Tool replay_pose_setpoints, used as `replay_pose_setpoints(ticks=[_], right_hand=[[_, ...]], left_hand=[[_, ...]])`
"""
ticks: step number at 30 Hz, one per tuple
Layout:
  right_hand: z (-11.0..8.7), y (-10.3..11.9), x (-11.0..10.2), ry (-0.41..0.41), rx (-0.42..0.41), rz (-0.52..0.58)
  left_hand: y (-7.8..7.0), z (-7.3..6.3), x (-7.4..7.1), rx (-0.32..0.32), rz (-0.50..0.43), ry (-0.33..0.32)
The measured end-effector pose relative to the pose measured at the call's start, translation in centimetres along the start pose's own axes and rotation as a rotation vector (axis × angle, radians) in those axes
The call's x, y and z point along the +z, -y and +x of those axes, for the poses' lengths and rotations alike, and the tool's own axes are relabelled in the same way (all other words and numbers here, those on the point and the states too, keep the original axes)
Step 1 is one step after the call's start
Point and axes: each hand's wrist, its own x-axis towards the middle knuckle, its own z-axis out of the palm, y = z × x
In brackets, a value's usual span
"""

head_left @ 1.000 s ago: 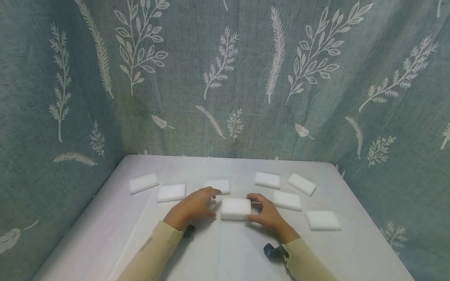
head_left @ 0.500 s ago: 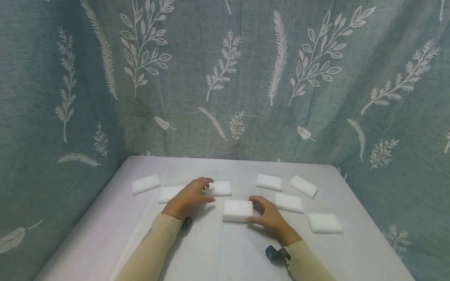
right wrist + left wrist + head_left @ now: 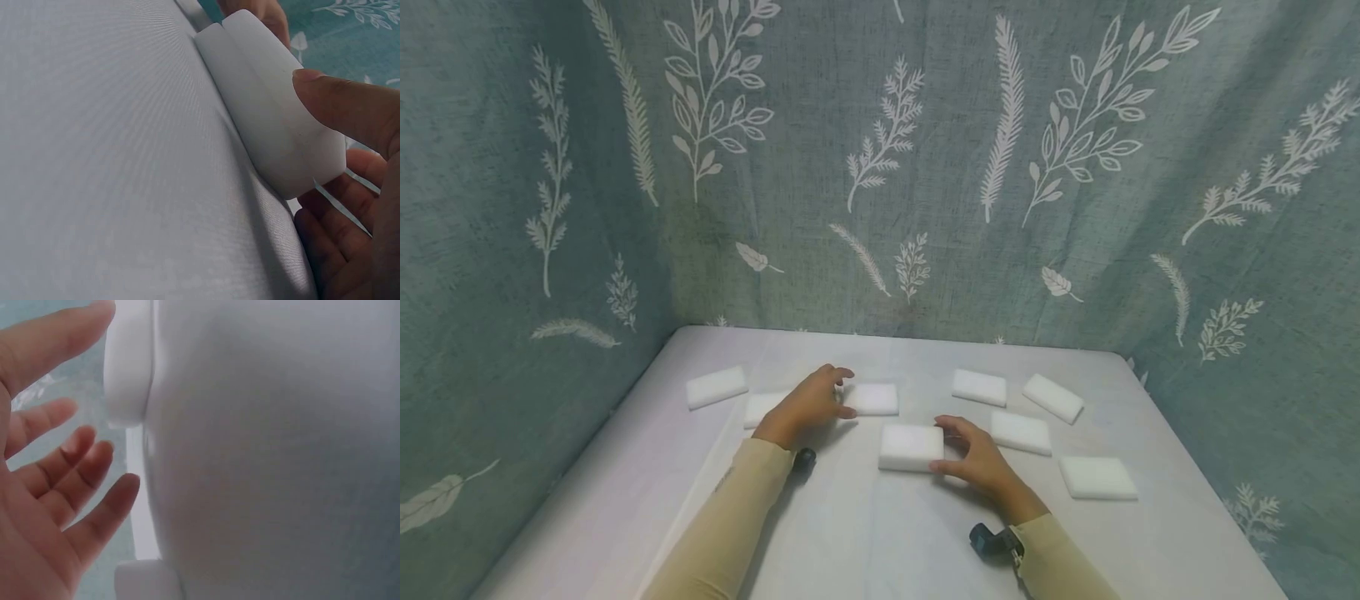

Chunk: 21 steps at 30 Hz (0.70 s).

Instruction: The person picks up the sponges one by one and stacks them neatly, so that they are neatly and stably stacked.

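Just below centre, the right grip (image 3: 986, 467) pinched two stacked white blocks (image 3: 910, 447), the top one liable to slide if squeezed unevenly, while the left grip (image 3: 808, 405) was spread beside another block (image 3: 877, 399).

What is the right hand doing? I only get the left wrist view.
Observer: The right hand pinches the right end of two stacked white, rectangular, sponge-like blocks, with its thumb on the side nearer the person.
Operator: Okay, and are there any other blocks over to the right of that stack?
Observer: Yes, four more white blocks lie apart from one another on the whitish table, right of the stack.
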Motion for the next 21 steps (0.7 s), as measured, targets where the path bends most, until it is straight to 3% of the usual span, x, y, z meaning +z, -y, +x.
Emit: replay_pose_setpoints(ticks=[5,15,21], right_hand=[[0.0,-0.2,-0.1,0.001,0.011,0.000],[-0.1,-0.1,-0.1,-0.008,0.016,-0.003],[0.0,-0.1,0.0,-0.012,0.012,0.001]], left_hand=[[0.4,0.4,-0.1,-0.025,-0.017,0.011],[0.6,1.3,0.4,-0.002,0.004,0.030],[0.7,1.5,0.7,-0.055,-0.025,0.037]])
